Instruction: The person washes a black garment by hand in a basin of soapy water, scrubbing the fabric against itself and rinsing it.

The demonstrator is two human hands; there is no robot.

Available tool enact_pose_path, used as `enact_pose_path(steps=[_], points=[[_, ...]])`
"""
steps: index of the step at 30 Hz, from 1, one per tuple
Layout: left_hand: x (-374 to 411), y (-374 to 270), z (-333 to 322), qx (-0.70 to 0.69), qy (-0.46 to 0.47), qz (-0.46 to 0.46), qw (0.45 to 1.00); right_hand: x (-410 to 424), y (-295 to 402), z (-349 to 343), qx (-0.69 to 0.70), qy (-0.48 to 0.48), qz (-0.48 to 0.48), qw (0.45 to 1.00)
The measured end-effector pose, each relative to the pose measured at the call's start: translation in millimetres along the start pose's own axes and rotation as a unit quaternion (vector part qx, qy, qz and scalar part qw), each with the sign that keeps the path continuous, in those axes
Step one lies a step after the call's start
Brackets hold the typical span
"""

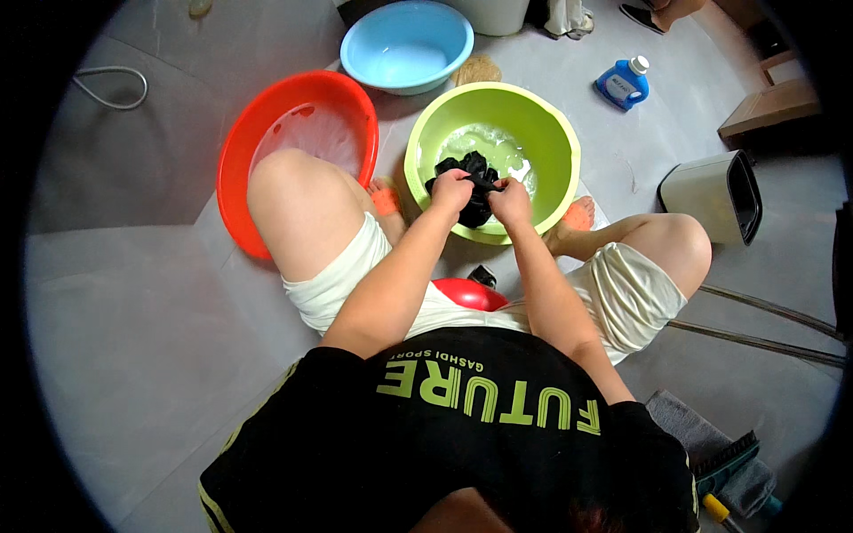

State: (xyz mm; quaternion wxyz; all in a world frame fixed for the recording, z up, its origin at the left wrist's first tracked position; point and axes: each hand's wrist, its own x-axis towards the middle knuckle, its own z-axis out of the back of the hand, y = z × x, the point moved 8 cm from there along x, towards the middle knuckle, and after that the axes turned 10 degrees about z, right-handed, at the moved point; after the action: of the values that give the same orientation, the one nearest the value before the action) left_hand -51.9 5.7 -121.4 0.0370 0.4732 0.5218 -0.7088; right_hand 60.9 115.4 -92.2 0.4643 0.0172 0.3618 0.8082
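Observation:
A bunched black cloth [474,212], wet-looking, hangs into the green plastic basin [558,160] between my feet. My left hand [453,192] pinches its upper part from one side. From the other side my right hand [512,201] grips the same cloth, with a short stretch of fabric between the two hands. Both hands are over the near half of the basin. Sudsy water [490,140] covers the basin's bottom. The cloth's lower folds lie in or just above the suds; which garment it is, I cannot tell.
A red basin [233,166] of cloudy water stands on the left, partly behind my knee. Beyond are a light-blue basin [406,46] and a blue detergent bottle [623,83]. To the right are a waste bin [713,196], metal rods [766,306] and a brush [726,463].

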Motion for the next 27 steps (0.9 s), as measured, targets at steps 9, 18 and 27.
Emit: enact_pose_path(steps=[9,18,27], points=[[-22,-6,-21,-0.019,0.132,0.078,0.988,16,-17,-20,0.161,0.024,0.007,0.987],[2,-2,23,0.288,-0.15,-0.041,0.945,4,12,-17,0.088,0.047,0.059,0.993],[28,34,13,0.085,-0.039,0.052,0.994,-12,21,-28,0.329,0.137,-0.021,0.934]])
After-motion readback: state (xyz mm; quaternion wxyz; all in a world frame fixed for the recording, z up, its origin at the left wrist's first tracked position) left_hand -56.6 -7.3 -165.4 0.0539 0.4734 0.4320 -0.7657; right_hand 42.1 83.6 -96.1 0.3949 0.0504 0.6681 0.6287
